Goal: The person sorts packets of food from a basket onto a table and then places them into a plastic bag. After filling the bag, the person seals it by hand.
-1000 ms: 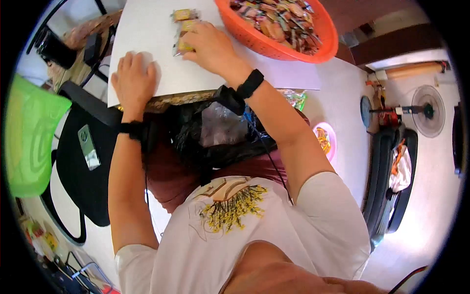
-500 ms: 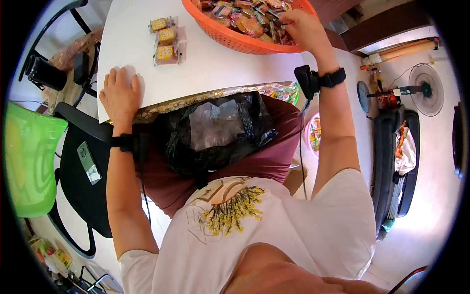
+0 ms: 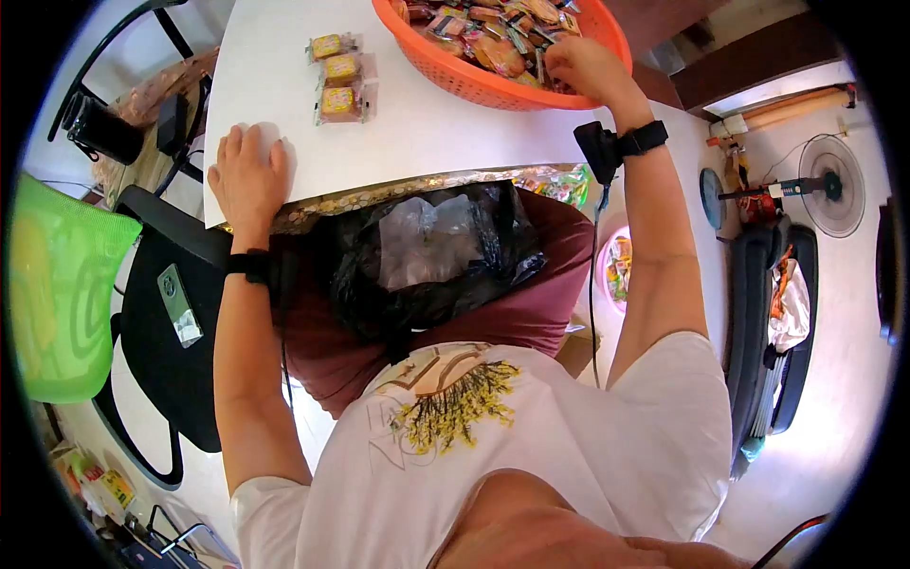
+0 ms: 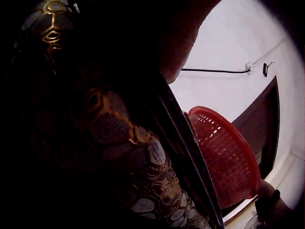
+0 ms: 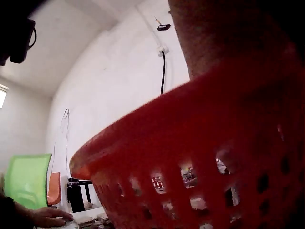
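In the head view the left hand point(image 3: 248, 180) rests palm down on the white table point(image 3: 417, 133), fingers spread, near its front left corner. The right hand point(image 3: 590, 71) reaches over the rim of the orange basket point(image 3: 464, 83), its fingers bent among wrapped snacks point(image 3: 498, 55); whether it grips one cannot be made out. Three yellow wrapped cakes point(image 3: 339, 102) lie in a column on the table, between the left hand and the basket. In the right wrist view the basket wall point(image 5: 143, 129) hides the right fingers. The left wrist view shows mostly the table's dark underside and patterned cloth point(image 4: 112, 126).
A black bag point(image 3: 512, 237) with clear plastic lies on the person's lap. A pink bowl point(image 3: 618, 270) stands low at the right. On the left are a black chair seat with a phone point(image 3: 180, 305) and a green chair back point(image 3: 66, 294). Cables hang from both wrist cameras.
The right hand has moved from the cakes over to the basket, leaving three cakes uncovered. Its position in the basket differs little from half a second ago. The left hand stays on the table.
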Demonstrator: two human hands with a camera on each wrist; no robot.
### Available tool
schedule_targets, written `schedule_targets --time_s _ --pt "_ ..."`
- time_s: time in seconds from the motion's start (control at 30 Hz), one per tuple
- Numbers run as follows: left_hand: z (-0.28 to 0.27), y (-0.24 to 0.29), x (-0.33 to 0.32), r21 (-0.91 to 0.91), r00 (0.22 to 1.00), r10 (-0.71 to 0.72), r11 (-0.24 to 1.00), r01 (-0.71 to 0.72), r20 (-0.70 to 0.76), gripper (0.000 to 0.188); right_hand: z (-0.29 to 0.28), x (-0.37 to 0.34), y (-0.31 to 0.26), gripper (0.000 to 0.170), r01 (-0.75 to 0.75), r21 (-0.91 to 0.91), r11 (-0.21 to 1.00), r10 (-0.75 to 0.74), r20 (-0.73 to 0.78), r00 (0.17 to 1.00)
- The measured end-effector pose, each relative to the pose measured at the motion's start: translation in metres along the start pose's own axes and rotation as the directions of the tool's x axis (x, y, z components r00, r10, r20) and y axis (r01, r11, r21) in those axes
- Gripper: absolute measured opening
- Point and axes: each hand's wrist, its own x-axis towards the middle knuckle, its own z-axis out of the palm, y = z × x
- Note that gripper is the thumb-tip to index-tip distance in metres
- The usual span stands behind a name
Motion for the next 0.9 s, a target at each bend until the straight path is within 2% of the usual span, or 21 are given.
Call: schedule_targets --time_s 0.07,0.17,0.2,0.27,0.37,0.47,0.5,0.57,0.67,0.77,0.87,0.9 --pt "-0.001 0.000 0.001 0.001 1.000 -0.002 1.000 0.002 0.009 0.044 -0.001 -0.004 0.002 0.009 0.023 0.012 1.000 -0.021 -0.144 0.989" --pt "-0.003 0.001 0.001 -0.009 1.000 0.010 1.000 -0.010 -0.005 0.043 -0.029 -0.010 -0.018 0.006 0.095 0.149 0.984 -0.030 -0.393 0.919" --pt "0.000 0.000 0.001 0.001 0.999 0.017 1.000 -0.017 -0.034 0.042 -0.042 -0.013 -0.031 0.006 0.130 0.302 0.944 0.017 -0.442 0.897" --pt "0.008 -0.003 0.000 0.023 0.996 0.030 0.999 -0.028 -0.089 0.042 -0.066 -0.020 -0.069 0.008 0.217 0.574 0.790 0.134 -0.507 0.852" --pt "0.003 -0.001 0.000 0.011 0.997 0.033 0.999 -0.032 -0.070 0.041 -0.074 -0.030 -0.129 0.012 0.371 0.810 0.454 0.161 -0.484 0.860" --pt "0.003 -0.002 0.001 0.000 0.994 0.055 0.998 -0.055 -0.093 0.040 -0.041 -0.024 -0.175 0.007 0.161 0.857 0.490 0.157 -0.268 0.951" --pt "0.010 -0.005 0.000 0.014 0.985 0.072 0.997 -0.071 -0.157 0.039 -0.022 -0.016 -0.187 0.005 0.187 0.806 0.561 0.106 -0.294 0.950" --pt "0.010 -0.005 0.000 0.014 0.985 0.063 0.998 -0.061 -0.162 0.039 0.019 0.002 -0.205 0.003 0.246 0.676 0.694 0.004 -0.346 0.938" --pt "0.007 -0.003 0.000 0.012 0.990 0.043 0.999 -0.042 -0.133 0.041 0.051 0.021 -0.231 0.008 0.218 0.639 0.738 -0.033 -0.288 0.957" --pt "0.008 -0.003 -0.001 0.011 0.992 0.039 0.999 -0.038 -0.123 0.042 0.085 0.036 -0.239 0.015 0.264 0.552 0.791 -0.096 -0.313 0.945" --pt "0.004 -0.003 -0.001 -0.012 0.995 0.031 0.999 -0.033 -0.098 0.042 0.095 0.031 -0.243 0.019 0.307 0.498 0.811 -0.068 -0.441 0.895" --pt "0.004 -0.003 -0.001 -0.014 0.994 0.032 0.999 -0.033 -0.106 0.043 0.089 0.027 -0.245 0.018 0.279 0.481 0.831 -0.059 -0.422 0.905"
